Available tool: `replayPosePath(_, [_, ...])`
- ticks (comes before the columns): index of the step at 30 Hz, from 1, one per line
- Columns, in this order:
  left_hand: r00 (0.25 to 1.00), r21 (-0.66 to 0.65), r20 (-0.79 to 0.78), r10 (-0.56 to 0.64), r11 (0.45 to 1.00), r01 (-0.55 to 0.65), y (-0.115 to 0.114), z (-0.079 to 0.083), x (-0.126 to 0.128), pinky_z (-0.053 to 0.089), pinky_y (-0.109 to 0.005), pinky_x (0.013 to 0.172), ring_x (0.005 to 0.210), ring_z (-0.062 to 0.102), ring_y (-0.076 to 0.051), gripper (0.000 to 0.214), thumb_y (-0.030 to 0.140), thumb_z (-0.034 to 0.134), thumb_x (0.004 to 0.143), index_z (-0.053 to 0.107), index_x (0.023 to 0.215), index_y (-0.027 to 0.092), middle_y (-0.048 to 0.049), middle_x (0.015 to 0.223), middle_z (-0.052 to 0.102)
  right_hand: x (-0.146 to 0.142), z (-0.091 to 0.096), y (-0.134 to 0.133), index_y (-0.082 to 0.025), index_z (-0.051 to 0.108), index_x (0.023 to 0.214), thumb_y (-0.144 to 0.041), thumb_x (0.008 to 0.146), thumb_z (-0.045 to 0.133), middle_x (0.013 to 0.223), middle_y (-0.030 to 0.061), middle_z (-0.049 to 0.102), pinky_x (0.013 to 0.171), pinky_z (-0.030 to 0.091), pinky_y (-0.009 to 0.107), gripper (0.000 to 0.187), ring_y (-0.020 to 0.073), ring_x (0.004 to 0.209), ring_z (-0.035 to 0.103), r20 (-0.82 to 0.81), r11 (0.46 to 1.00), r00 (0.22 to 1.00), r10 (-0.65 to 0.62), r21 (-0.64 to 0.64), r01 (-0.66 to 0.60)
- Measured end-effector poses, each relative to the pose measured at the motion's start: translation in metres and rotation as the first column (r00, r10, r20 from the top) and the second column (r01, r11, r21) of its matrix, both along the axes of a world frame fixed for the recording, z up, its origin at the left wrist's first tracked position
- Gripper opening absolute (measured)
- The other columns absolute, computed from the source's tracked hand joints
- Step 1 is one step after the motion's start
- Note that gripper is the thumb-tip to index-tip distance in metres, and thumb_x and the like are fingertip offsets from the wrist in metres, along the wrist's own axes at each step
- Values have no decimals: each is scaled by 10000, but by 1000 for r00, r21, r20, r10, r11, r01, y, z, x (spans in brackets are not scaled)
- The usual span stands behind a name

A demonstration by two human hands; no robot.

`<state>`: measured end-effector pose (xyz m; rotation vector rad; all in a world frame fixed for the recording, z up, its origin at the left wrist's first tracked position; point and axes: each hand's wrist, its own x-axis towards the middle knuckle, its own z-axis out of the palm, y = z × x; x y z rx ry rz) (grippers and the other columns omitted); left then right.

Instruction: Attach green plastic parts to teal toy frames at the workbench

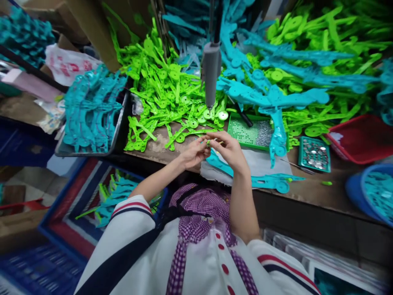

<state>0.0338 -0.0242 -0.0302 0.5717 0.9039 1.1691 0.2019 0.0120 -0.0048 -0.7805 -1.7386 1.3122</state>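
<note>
My left hand [195,152] and my right hand [229,149] meet over the front of the workbench [310,189]. Their fingertips pinch a small green plastic part [208,143] between them. Just under the hands lies a teal plastic piece [264,180] on a grey cloth [260,160]. A grey powered screwdriver [211,73] hangs upright right behind the hands, its tip above green disc-ended parts [172,102].
Heaps of green and teal parts [276,90] fill the bench's back. A green screw tray [251,132] and a small teal tray [315,153] sit to the right. A red basket [362,137], a blue tub [371,192] and a tray of teal parts [89,110] flank the bench.
</note>
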Motion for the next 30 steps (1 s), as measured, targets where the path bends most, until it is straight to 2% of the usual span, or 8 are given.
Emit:
replayPosePath(5, [998,33,62,2,999,-4,2,6,-15,505,-192,610,620,590,-58,585,455,940,630,596,1030,203,26,820,665,-20,13,-1,-264,749,1130,-432,943,624,1150,45,725,872,530,368,280,204,1058,654,83,998,995,61,24,-64])
replayPosePath(10, [972,137,-217,93,988,-64,-15,-30,-12,470,-215,604,578,580,-82,700,652,842,660,511,1088,208,66,680,622,-17,-11,-31,-229,725,1045,-421,960,584,1012,60,739,841,539,358,254,191,906,678,196,988,973,-123,116,102])
replayPosePath(12, [900,242,-401,171,967,-77,-21,-46,-16,501,-260,679,700,641,-128,682,696,791,692,533,1081,198,14,780,673,-12,-29,-31,-214,704,966,-468,926,613,896,48,722,716,545,325,273,170,752,658,180,982,965,-189,47,183])
replayPosePath(15, [649,370,-711,272,929,16,-28,-65,-26,513,-382,914,1043,658,-239,641,653,810,704,606,1096,188,-95,1086,704,-4,-58,-13,-198,680,872,-545,859,653,681,8,648,496,457,276,348,131,515,537,217,948,939,-266,-116,296])
replayPosePath(17, [473,371,-843,256,913,167,-31,-75,-32,455,-456,1046,1197,600,-292,629,566,848,712,632,1169,191,-122,1223,677,-1,-73,2,-192,695,852,-553,835,667,679,15,651,487,445,279,362,129,499,520,277,959,935,-223,-108,260])
replayPosePath(20, [312,318,-924,221,896,309,-35,-84,-32,420,-488,1096,1249,571,-304,607,481,822,783,617,1280,200,-122,1285,661,-3,-86,16,-194,732,912,-549,862,617,852,59,717,568,499,311,376,152,584,588,311,990,943,-120,-34,137])
replayPosePath(24, [218,302,-946,238,893,333,-37,-92,-28,446,-471,1064,1239,581,-287,520,468,733,876,617,1313,211,-112,1295,663,-9,-94,18,-203,732,1015,-528,871,607,919,75,738,748,542,374,377,212,773,661,327,991,935,-134,34,130])
replayPosePath(30, [235,329,-935,264,893,308,-35,-98,-28,458,-465,1054,1211,599,-280,566,504,742,858,612,1321,205,-114,1277,675,-10,-94,18,-205,710,926,-493,900,581,878,74,726,765,511,380,317,223,787,651,406,993,910,-81,108,41])
